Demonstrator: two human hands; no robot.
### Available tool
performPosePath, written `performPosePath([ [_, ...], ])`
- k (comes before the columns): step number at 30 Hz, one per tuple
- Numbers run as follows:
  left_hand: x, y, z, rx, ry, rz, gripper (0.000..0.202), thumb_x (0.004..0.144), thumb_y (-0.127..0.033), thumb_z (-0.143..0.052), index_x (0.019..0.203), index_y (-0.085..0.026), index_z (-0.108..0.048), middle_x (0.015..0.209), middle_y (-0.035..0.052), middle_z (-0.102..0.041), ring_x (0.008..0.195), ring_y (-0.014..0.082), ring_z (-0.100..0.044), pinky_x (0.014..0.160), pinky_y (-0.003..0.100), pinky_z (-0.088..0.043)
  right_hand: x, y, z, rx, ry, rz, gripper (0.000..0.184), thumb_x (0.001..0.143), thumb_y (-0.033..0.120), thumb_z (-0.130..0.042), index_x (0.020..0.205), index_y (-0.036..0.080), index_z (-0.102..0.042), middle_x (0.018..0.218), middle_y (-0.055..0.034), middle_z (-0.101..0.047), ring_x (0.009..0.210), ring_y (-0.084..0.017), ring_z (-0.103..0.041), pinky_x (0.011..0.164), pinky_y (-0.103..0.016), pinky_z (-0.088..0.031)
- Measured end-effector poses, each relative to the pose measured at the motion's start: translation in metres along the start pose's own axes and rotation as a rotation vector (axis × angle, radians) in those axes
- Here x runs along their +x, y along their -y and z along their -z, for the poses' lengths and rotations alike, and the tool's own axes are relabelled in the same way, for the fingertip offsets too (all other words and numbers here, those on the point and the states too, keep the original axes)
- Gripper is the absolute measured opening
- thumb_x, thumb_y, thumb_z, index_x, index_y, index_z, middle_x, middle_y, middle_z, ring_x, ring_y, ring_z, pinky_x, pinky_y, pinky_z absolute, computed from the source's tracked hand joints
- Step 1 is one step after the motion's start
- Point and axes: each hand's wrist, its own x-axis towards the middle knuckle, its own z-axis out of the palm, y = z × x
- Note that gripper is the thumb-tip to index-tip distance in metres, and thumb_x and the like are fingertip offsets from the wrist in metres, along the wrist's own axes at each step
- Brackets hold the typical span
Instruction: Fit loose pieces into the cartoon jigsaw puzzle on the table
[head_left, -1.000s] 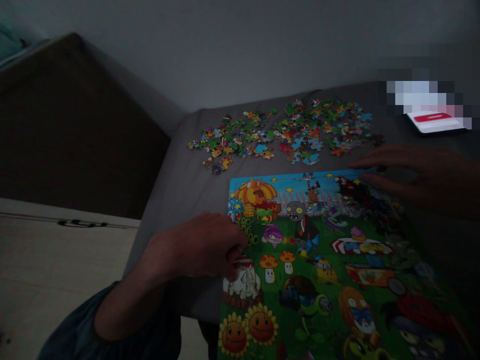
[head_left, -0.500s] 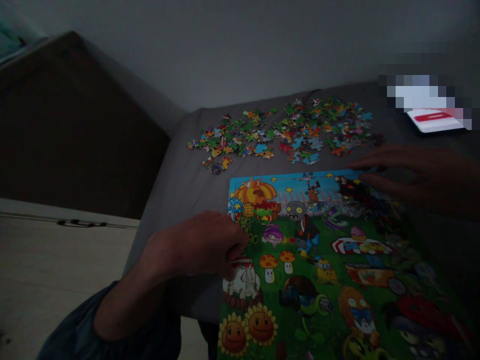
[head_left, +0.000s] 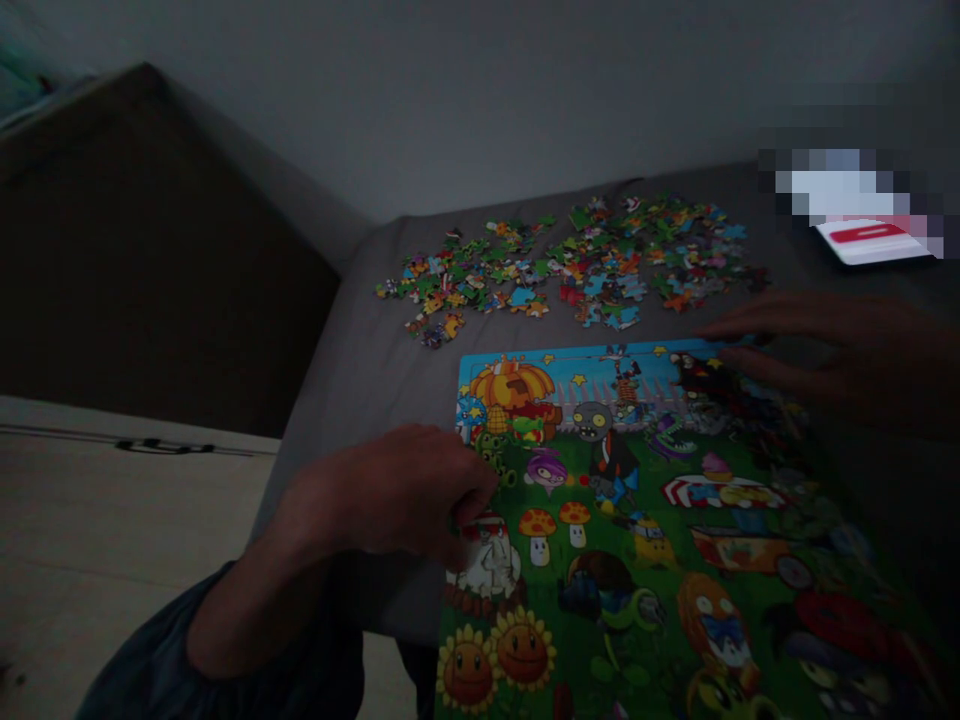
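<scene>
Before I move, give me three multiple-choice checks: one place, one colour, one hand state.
1. Where do the loose jigsaw pieces lie? A) on the grey cloth beyond the picture board B) on the board C) in a box
2. What colour is the mark on the white card? A) green B) red C) blue
3. How is the right hand? A) clenched around the card B) open, fingertips at the board's far edge C) hidden

1 A: the pieces lie past the board.
2 B: a red stripe shows.
3 B: fingers reach the edge.
</scene>
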Motion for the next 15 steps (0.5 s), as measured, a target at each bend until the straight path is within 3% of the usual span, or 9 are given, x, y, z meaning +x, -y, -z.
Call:
performPosePath([
  [5, -0.0004, 0.0, 0.01, -0.008, -0.023, 0.012, 0.026, 0.085, -0.03, -0.078, 0.071, -0.02, -0.058, 0.064, -0.0057, -0.05, 0.059, 0.0099, -0.045, 0.055, 0.028, -0.022, -0.0001, 0.0008, 0.0011, -0.007, 0.002, 0.001, 0.032, 0.101, 0.04, -0.049, 0.117, 0.023, -0.071, 0.111, -0.0081, -0.078, 0.091, -0.026, -0.076, 0.079, -0.041, -0.062],
  [11, 0.0072, -0.0017, 0.0031, 0.001, 0.007, -0.02, 0.029, 0.077, -0.029, -0.086, 0.072, -0.021, -0.059, 0.065, -0.0071, -0.054, 0.062, 0.01, -0.046, 0.054, 0.027, -0.021, -0.0007, -0.0012, -0.002, -0.05, -0.012, 0.04, 0.037, 0.105, 0.045, -0.042, 0.119, 0.024, -0.069, 0.108, -0.0083, -0.078, 0.088, -0.023, -0.075, 0.073, -0.038, -0.062],
  [15, 0.005, 0.0032, 0.0039, -0.011, -0.05, -0.057, 0.03, 0.085, -0.032, -0.079, 0.07, -0.02, -0.056, 0.061, -0.0073, -0.05, 0.058, 0.0095, -0.042, 0.054, 0.028, -0.022, -0.0002, -0.0014, -0.0023, -0.077, -0.019, 0.085, 0.042, 0.108, 0.051, -0.038, 0.119, 0.023, -0.067, 0.108, -0.0088, -0.077, 0.09, -0.02, -0.075, 0.07, -0.034, -0.06],
])
